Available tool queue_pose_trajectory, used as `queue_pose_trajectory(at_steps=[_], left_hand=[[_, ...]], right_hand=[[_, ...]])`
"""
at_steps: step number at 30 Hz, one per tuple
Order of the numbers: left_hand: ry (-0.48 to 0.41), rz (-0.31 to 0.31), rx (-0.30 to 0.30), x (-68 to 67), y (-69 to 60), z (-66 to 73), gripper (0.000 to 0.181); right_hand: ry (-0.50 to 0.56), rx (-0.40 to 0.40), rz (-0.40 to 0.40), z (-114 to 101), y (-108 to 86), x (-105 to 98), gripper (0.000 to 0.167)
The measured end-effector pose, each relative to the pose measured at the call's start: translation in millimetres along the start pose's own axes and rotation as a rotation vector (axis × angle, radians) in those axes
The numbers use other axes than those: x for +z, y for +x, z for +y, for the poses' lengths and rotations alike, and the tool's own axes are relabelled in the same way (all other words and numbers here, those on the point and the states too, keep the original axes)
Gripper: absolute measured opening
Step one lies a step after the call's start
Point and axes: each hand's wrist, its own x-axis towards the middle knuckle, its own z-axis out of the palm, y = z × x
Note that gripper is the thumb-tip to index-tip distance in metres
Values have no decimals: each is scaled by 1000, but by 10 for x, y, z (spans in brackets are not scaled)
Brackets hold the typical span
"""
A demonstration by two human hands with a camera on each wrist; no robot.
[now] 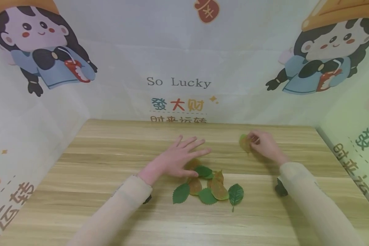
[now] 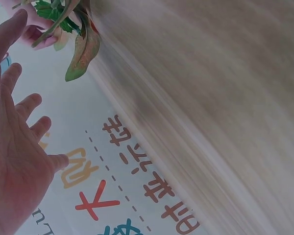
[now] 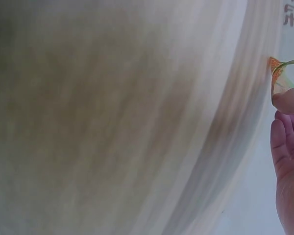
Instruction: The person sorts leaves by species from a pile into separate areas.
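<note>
Green and orange-brown artificial leaves lie in a loose cluster at the middle of the table, among them a toothed green leaf (image 1: 236,194) and an orange-brown one (image 1: 219,190). My left hand (image 1: 179,158) is spread over the cluster's upper left, its thumb by a dark green leaf (image 1: 204,171). To the right and farther back, my right hand (image 1: 265,145) pinches an orange-green leaf (image 1: 244,143) between thumb and fingers. The right wrist view shows this leaf (image 3: 277,73) at the fingertips of the right hand (image 3: 290,161). In the left wrist view the left hand (image 2: 19,161) has straight, separated fingers.
The wooden table (image 1: 110,147) meets a pale printed backdrop (image 1: 120,61) at its back edge, with similar printed sheets at both sides. Dark objects show under both wrists, one (image 1: 281,187) below the right sleeve.
</note>
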Motion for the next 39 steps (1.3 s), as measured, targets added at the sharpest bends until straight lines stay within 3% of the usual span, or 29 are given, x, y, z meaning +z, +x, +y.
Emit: queue_pose_trajectory(at_steps=[6,13,19,25,31,39], left_hand=[[15,0,13,5,-11,16,84],[18,7,19,6,-12,33,84],[-2,8,31,24,-2,76,84],[-62,2,44,31,23,153,84],[-130,-9,81,53,70,262,82],[-180,9,124,103,139,411,76]], right_hand=[[-3,12,-3,75,-12,-18,25],[-47,12,-16,136,-42,-49,13],[-59,-17,-32,156,-62,-84,15],[-34,-56,-96,154,-112,-176,24],[-21,-12,-170,181,-156,-237,30],[-33,15,-189,180,-157,-239,32]])
